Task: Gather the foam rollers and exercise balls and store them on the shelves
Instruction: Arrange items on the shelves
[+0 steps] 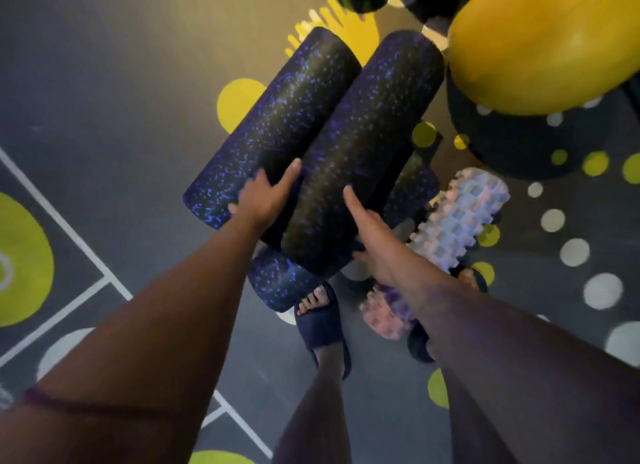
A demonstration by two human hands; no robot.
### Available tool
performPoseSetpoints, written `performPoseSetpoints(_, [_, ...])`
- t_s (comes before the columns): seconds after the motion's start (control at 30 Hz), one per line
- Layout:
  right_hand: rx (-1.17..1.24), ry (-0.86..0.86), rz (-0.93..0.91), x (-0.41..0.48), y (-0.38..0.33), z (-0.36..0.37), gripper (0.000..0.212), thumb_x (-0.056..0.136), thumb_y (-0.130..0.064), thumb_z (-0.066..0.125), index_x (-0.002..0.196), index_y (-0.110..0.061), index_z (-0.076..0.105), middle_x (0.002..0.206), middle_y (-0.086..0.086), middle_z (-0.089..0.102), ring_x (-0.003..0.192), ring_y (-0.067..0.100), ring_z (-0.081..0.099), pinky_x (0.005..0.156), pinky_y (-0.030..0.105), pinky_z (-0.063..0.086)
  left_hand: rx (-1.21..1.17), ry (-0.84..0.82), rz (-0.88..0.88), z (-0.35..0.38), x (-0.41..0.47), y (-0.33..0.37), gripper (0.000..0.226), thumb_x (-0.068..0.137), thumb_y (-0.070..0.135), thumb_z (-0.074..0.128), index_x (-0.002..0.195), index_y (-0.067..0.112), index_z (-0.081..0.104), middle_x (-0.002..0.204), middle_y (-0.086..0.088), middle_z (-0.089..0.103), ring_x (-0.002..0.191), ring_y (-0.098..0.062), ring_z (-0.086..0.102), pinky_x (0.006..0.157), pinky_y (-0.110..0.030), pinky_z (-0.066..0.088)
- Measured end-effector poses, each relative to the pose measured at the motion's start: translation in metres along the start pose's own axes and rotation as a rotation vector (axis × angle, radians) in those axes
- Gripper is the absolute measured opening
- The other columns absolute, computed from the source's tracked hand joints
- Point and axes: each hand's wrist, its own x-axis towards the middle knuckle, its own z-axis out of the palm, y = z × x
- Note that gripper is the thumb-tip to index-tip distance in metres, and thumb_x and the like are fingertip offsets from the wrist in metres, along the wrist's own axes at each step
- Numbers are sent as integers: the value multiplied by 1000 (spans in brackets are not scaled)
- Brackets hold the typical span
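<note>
Head view: left roller (277, 117) and right roller (363, 144) lie side by side, touching, with their long axes running away from me up-right. My left grip (266, 196) lies on the left roller's near end, fingers straight. My right grip (370, 228) is flat against the right roller's outer side, not curled. Third roller (280, 280) and ridged roller (457, 214) lie below by my feet, yellow ball (540, 40) beyond. I see no shelves.
</note>
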Motion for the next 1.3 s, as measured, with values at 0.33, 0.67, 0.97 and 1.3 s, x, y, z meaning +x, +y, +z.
performPoseSetpoints(0.33, [204, 146, -64, -178, 3, -45, 70, 73, -36, 88, 129, -24, 48, 111, -2, 72, 90, 14, 74, 62, 30, 60, -504, -331, -129, 1, -223, 14, 77, 71, 69, 73, 126, 27, 40, 118, 1, 63, 100, -11, 66, 87, -32, 55])
performPoseSetpoints(0.67, [347, 178, -332, -487, -135, -125, 82, 57, -50, 94, 126, -16, 63, 109, 7, 77, 97, 25, 75, 84, 48, 62, -443, -496, 217, -127, -474, 193, 75, 60, 74, 81, 123, 48, 50, 123, 10, 70, 106, -19, 71, 90, -52, 58])
performPoseSetpoints(0.97, [613, 358, -486, -549, -168, -273, 91, 48, -58, 96, 126, -24, 64, 111, -2, 76, 95, 19, 76, 78, 37, 62, -97, -779, 468, -74, -586, 344, 80, 68, 64, 82, 135, 63, 37, 122, 13, 71, 95, -27, 76, 82, -46, 60])
performPoseSetpoints(1.3, [786, 405, -644, -556, -201, -499, 72, 64, -52, 91, 126, -23, 69, 122, -3, 73, 107, 18, 72, 95, 39, 57, -179, -699, 620, 113, -671, 491, 35, 88, 30, 76, 120, 31, 63, 118, -1, 74, 96, -15, 74, 71, -27, 59])
